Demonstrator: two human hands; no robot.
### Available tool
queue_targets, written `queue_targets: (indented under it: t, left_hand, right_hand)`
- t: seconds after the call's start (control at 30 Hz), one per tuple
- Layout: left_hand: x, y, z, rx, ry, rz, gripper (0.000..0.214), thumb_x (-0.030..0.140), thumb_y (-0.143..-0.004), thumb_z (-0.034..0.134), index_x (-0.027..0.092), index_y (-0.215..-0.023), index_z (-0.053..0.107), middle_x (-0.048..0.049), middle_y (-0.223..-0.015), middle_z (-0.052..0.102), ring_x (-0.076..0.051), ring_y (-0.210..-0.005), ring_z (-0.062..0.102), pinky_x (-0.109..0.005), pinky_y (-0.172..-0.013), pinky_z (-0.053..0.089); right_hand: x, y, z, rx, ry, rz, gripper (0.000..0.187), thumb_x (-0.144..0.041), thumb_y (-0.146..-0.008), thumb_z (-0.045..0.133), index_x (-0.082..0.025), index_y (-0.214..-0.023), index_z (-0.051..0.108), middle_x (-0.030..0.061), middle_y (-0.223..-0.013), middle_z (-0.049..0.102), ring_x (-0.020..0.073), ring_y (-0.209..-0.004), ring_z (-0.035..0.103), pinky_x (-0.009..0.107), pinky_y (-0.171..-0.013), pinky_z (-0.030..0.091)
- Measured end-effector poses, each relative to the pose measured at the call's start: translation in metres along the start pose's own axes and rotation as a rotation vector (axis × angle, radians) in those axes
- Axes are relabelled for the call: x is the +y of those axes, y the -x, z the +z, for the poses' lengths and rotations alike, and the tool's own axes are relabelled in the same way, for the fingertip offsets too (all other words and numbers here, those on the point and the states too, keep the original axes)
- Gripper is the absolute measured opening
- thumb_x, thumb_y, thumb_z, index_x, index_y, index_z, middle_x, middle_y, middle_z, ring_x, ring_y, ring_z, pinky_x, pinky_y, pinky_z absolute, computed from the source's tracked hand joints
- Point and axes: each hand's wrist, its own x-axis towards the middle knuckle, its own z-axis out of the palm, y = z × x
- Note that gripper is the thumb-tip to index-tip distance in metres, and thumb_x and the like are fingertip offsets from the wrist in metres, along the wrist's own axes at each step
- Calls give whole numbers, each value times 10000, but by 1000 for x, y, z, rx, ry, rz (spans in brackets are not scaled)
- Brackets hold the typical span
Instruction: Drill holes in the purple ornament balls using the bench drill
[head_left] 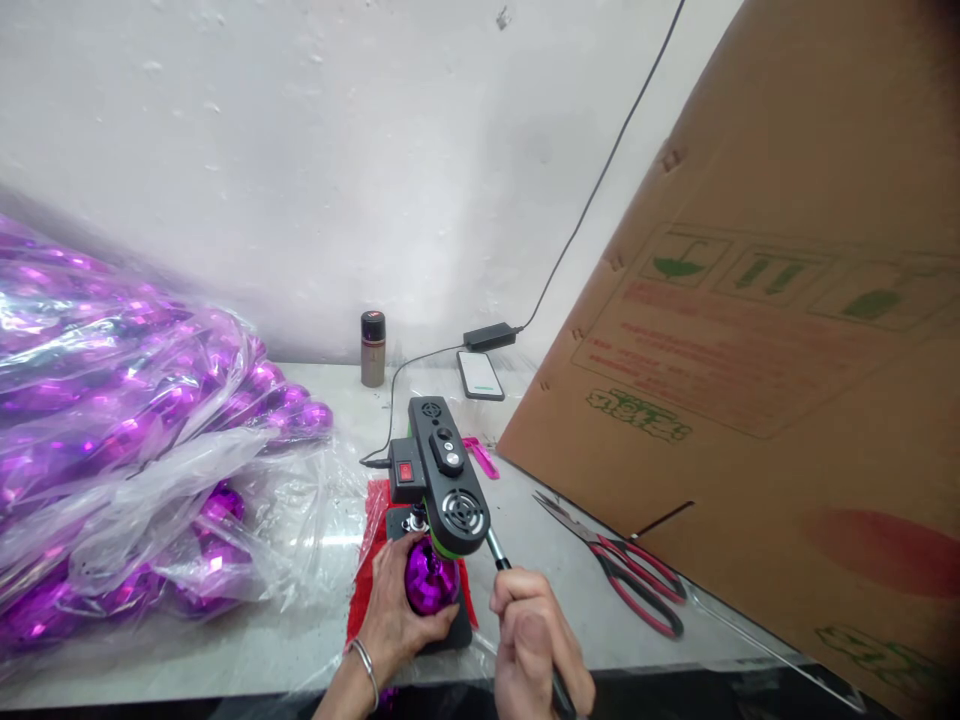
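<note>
A small black bench machine (441,475) with a red switch stands on a red mat (373,560) at the table's front. My left hand (394,605), a bangle on its wrist, is wrapped round a shiny purple faceted ball (430,580) held under the machine's head. My right hand (534,640) is closed on the machine's metal lever handle (496,553), which slants down from the head toward me.
A clear plastic bag full of purple balls (127,440) fills the left side. A big tilted cardboard box (757,350) stands on the right, red-handled scissors (622,570) lying before it. A small bottle (373,347), phone (480,374) and power adapter (489,337) sit by the wall.
</note>
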Motion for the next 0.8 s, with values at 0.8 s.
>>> queue_targets:
  t: [0.8]
  left_hand:
    - [-3, -3, 7, 11, 27, -17, 752, 337, -586, 848, 171, -1306, 701, -176, -1247, 803, -432, -1149, 760, -675, -1041, 609]
  right_hand:
    - [2, 2, 11, 105, -61, 20, 465, -241, -1133, 482, -226, -668, 471, -40, -633, 505, 110, -554, 511, 244, -487, 355]
